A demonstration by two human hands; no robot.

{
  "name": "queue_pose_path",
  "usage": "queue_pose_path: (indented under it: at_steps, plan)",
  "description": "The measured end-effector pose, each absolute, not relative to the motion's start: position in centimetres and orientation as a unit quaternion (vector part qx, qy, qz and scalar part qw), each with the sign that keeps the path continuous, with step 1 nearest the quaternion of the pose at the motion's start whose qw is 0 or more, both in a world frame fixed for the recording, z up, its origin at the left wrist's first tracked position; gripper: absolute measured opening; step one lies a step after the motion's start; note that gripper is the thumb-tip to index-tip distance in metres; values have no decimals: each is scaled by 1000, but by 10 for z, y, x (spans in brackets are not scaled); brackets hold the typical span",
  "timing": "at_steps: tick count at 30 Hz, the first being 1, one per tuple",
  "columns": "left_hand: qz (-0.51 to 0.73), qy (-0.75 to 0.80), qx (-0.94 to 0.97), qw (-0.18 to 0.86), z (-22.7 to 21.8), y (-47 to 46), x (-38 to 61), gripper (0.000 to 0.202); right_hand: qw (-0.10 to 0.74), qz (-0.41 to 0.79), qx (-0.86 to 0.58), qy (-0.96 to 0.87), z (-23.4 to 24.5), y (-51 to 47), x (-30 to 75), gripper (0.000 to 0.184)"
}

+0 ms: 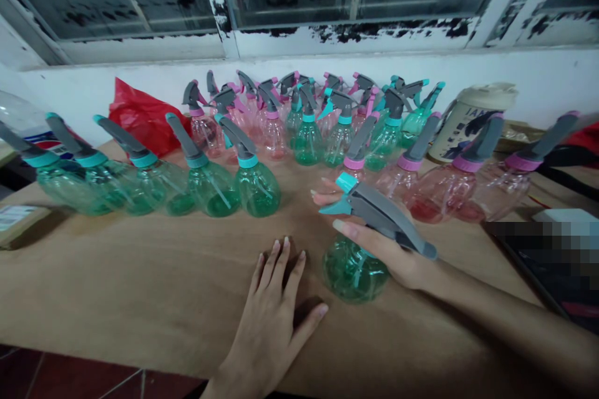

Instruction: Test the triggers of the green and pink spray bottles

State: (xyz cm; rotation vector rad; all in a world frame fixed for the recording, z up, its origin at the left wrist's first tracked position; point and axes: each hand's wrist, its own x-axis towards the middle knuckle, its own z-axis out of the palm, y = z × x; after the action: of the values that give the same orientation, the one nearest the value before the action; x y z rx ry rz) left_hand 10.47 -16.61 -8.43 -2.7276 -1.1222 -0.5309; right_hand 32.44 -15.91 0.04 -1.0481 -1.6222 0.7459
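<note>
My right hand (397, 259) is wrapped around the neck of a green spray bottle (349, 274) with a grey trigger head and turquoise nozzle. The bottle stands near the table's middle, its nozzle facing left. Flat on the wooden table (140, 287), with fingers spread, lies my left hand (269, 318), empty and left of that bottle. A row of green spray bottles (257, 190) stands beyond it to the left. Pink spray bottles (437, 193) form a row behind and right of my right hand, partly covered by it.
Along the wall, more green and pink spray bottles (309, 140) crowd together. A red plastic bag (143, 118) sits at back left, a printed cream container (468, 121) at back right. A dark flat device (528, 262) lies on the right, a small box (21, 224) on the left edge.
</note>
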Motion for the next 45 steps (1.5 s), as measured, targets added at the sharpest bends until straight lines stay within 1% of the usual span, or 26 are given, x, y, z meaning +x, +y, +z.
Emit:
queue_pose_path:
  at_steps: [5,12,20,24,30,34,45]
  plan:
    - [-175,-376,-908,63,-83,-166,105,62,529,299,-398,-687,3,-159,323,29]
    - [-185,-377,-906,53,-82,-167,105,61,508,317,-423,-680,6,-161,324,19]
    - [-173,-377,-908,64,-82,-166,105,63,506,339,-414,-677,3,-161,325,20]
    - [-170,-377,-908,69,-82,-166,106,63,501,338,-398,-690,5,-160,325,17]
    - [-178,-380,-906,50,-83,-167,105,62,511,327,-419,-675,6,-163,324,29]
    - [-176,-377,-908,55,-83,-167,104,62,521,306,-409,-684,7,-163,323,33]
    - [-180,-377,-907,53,-83,-166,106,62,524,297,-404,-689,9,-163,322,31]
